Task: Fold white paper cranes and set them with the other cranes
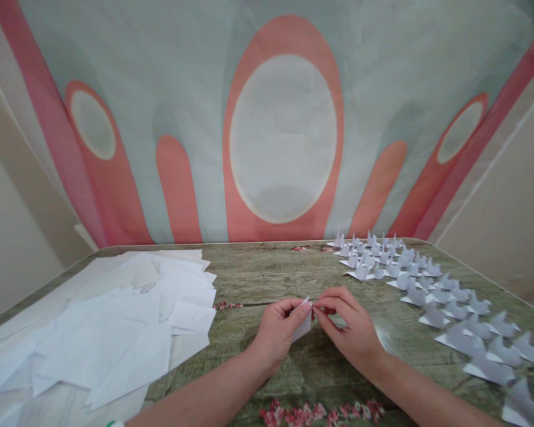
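Note:
My left hand is closed around a small folded piece of white paper, held just above the table in front of me. Thumb and fingers press its upper part, and a pointed tip sticks up. My right hand meets it from the right, thumb and forefinger pinched together at the paper's edge. Whatever lies between those right fingertips is too small to make out clearly. Right of my hands stand rows of white folded paper birds.
Loose white paper sheets lie in an overlapping pile on the left. The wood-patterned table has printed pink blossoms near its front edge. Behind it rises a backdrop with coral arches and pale ovals.

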Action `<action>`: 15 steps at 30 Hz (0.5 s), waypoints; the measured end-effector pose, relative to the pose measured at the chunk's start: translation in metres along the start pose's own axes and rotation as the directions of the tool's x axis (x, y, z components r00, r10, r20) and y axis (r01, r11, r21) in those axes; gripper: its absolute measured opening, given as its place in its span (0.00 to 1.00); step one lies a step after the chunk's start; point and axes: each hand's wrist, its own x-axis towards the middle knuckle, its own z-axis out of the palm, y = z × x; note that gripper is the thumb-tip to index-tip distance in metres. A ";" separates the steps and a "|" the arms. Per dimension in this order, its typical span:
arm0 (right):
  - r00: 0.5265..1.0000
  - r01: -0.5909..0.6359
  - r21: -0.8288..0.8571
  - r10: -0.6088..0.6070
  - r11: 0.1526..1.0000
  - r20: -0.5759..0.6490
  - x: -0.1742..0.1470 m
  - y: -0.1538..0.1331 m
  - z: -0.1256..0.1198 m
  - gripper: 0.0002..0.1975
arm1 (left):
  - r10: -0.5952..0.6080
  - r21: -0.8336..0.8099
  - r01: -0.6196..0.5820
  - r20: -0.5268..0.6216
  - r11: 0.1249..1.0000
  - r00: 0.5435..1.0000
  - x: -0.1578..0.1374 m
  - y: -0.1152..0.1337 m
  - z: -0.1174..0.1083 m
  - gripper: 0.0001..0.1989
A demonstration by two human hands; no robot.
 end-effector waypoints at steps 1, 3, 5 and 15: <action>1.000 -0.009 0.003 0.009 1.000 0.001 0.000 0.000 0.000 0.05 | 0.003 0.001 -0.003 0.000 1.000 1.000 0.000 0.000 0.000 0.16; 1.000 -0.030 0.007 0.030 1.000 0.005 0.001 -0.001 0.000 0.04 | 0.006 0.003 -0.006 -0.001 1.000 1.000 0.000 0.000 0.000 0.16; 0.999 -0.041 0.009 0.041 0.999 0.017 0.001 -0.002 -0.001 0.04 | 0.005 0.006 -0.005 -0.008 1.000 1.000 -0.001 0.000 0.000 0.15; 0.988 -0.058 -0.046 0.064 0.997 0.139 0.002 -0.002 -0.003 0.04 | 0.027 0.014 -0.026 -0.063 1.000 0.998 -0.003 0.002 0.003 0.15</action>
